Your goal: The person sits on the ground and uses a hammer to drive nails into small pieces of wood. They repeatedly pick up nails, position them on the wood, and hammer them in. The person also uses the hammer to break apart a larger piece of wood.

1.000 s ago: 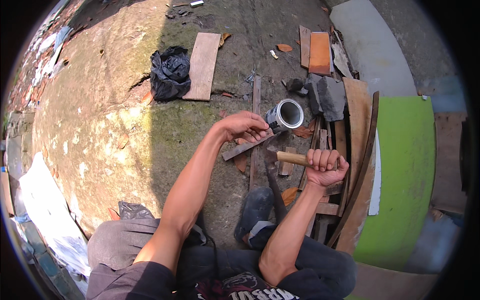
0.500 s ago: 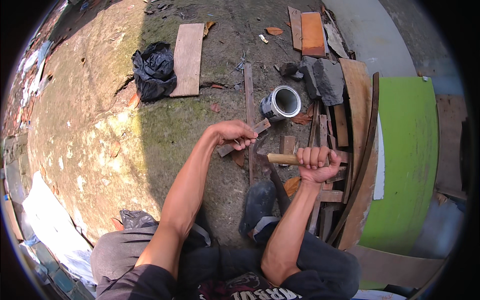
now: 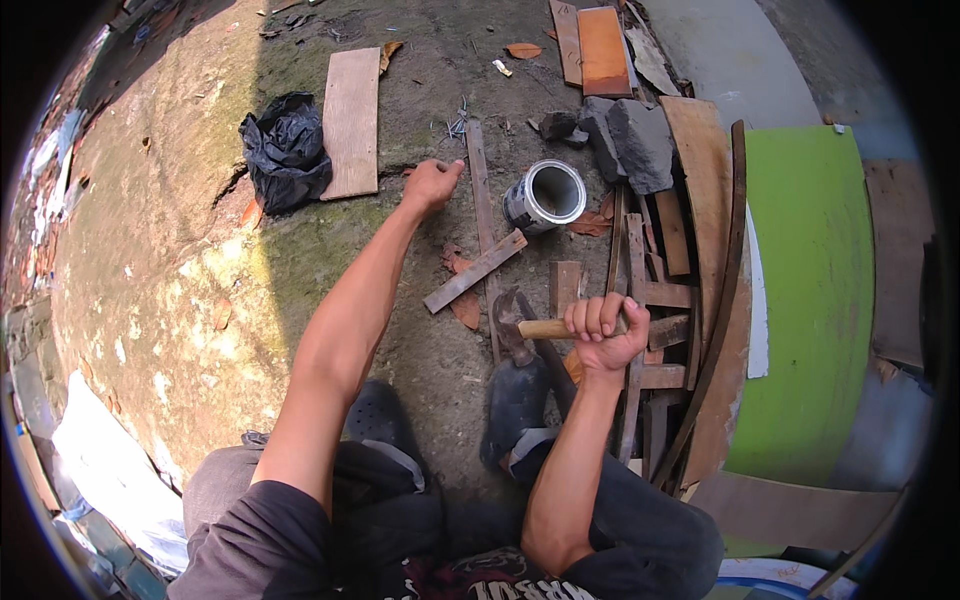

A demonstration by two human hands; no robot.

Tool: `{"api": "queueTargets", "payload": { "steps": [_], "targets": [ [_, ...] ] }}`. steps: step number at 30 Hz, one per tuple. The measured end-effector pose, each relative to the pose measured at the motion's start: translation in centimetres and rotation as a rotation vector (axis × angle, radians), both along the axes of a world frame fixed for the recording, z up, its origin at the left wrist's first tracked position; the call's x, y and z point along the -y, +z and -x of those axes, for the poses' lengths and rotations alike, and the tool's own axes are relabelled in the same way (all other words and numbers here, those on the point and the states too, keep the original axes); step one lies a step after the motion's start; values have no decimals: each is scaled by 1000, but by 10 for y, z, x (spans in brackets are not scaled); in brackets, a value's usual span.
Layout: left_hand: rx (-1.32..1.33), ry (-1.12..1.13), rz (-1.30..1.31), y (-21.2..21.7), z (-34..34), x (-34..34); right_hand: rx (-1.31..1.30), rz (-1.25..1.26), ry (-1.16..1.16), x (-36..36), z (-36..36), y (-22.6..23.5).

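My right hand is wrapped round the wooden handle of a claw hammer. The hammer's dark metal head points left, just above my shoe. My left hand is stretched forward with its fingers drawn together; what they hold, if anything, is hidden. Just beyond it lies a small heap of nails, by the far end of a long thin wood strip. A short wood strip rests across that long strip, between my two hands.
An open metal can stands right of the long strip. Scrap wood and grey stones crowd the right, beside a green panel. A black plastic bag and a plywood board lie far left.
My left hand has moved away from the short strip, forward toward the nails, leaving the strip lying alone. The hammer in my right hand has shifted slightly left and down. The view has shifted a little.
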State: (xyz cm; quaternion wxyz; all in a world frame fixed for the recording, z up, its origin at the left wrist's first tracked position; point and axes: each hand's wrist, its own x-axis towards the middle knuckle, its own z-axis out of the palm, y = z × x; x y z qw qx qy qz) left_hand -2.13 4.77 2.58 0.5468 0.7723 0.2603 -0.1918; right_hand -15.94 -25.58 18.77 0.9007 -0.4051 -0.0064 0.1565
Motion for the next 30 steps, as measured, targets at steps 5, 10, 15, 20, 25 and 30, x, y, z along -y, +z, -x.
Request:
{"api": "queueTargets", "payload": {
  "steps": [5, 10, 15, 20, 25, 30],
  "targets": [
    [135, -131, -215, 9, 87, 71, -26, 79, -223, 23, 10, 6],
    [312, -237, -367, 12, 134, 91, -13, 74, -290, 28, 12, 9],
    [256, -413, -398, 31, 120, 111, -12, 132, -310, 27, 20, 17],
    [155, -512, -386, 25, 101, 120, 28, 183, -291, 31, 22, 39],
    [179, -517, -410, 12, 106, 121, 66, 308, -186, 22, -2, 77],
    [95, -609, -461, 21, 123, 127, 186, 475, -37, 8, -40, 113]
  ]
}}
